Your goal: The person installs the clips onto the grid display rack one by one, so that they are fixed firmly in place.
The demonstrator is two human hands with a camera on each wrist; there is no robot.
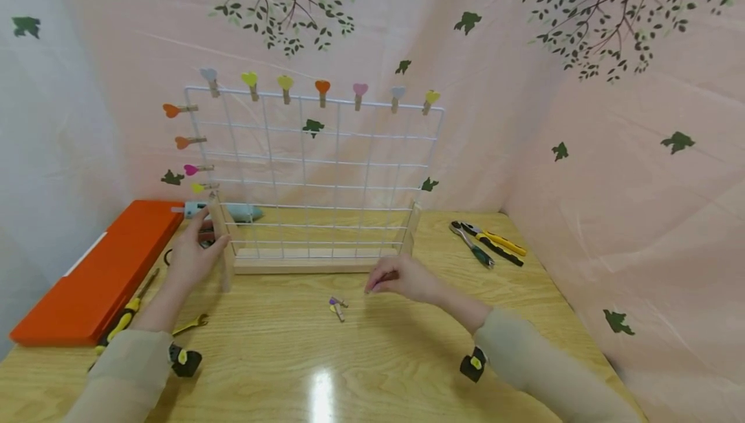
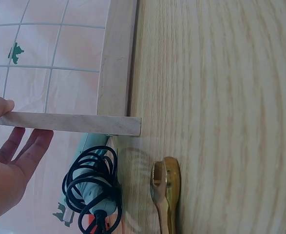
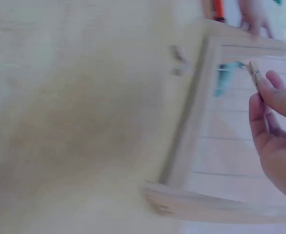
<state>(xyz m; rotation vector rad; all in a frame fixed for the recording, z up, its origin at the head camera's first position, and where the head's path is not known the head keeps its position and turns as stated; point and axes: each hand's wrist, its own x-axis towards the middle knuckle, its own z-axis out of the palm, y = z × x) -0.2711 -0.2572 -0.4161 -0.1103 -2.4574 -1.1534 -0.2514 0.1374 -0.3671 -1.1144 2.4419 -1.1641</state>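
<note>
A white wire grid (image 1: 299, 206) stands in a wooden frame (image 1: 302, 269), with heart-topped clothespins along its top and left edges. At the frame's left end my left hand (image 1: 194, 255) holds the upright wooden side piece (image 2: 69, 122), thumb on one face and fingers on the other. My right hand (image 1: 410, 278), in front of the frame's right part, pinches a small wooden clothespin (image 3: 254, 74) between thumb and fingers. The pinched clothespin is mostly hidden in the head view. Two small clothespins (image 1: 339, 311) with purple and yellow tops lie on the table between the hands.
A light blue glue gun (image 1: 241, 211) with a coiled black cord lies behind the left hand. An orange case (image 1: 87, 274), a yellow-handled screwdriver (image 1: 123, 321) and a wrench (image 1: 192, 325) are at left. Pliers (image 1: 495, 242) and cutters (image 1: 473, 245) lie at right.
</note>
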